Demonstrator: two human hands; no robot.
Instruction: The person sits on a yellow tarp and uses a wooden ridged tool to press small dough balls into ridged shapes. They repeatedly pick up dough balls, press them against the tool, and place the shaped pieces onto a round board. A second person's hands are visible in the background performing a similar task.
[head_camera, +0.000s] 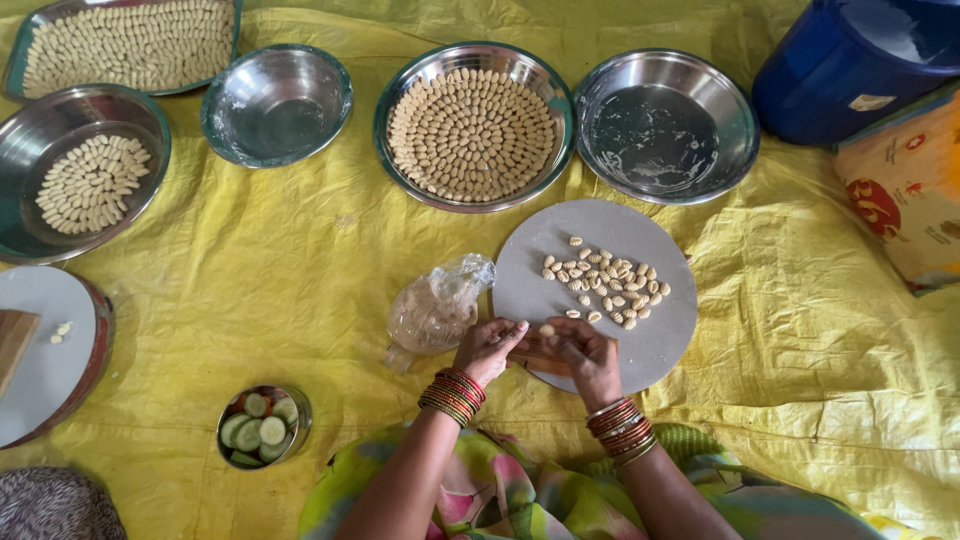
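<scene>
Left hand (487, 347): bangled wrist, fingers curled inward, fingertips meeting the right hand's over the near edge of the round board; grip nearly closed, steadying the wooden comb.
Right hand (588, 355): bangled wrist, thumb and fingers pinched; grip closed on a small dough piece (547, 329), pale and rounded, held just above the comb.
Wooden comb (540, 350): brown, ridged strip, mostly hidden under both hands, lying at the near rim of the board.
Round board (655, 340): flat grey disc, matte, resting on the yellow sheet (300, 290), which is crinkled and glossy.
Shaped pieces (606, 283): small ribbed shells, cream-coloured, loosely scattered mid-board.
Plastic bag (436, 308): clear, crumpled, holding pale dough, touching the board's left edge.
Small steel bowl (300, 425): near left, holding cucumber slices.
Second board (40, 370): grey disc at far left, a few pieces on it.
Filled steel plate (473, 127): shiny rim, shells laid in tight concentric rings.
Empty steel plate (665, 125): right of it, floury smears.
Empty steel bowl (277, 104): deep, polished.
Left steel plate (85, 170): shells in rows.
Tray (130, 45): far left corner, densely filled.
Blue drum (850, 65): plastic, far right.
</scene>
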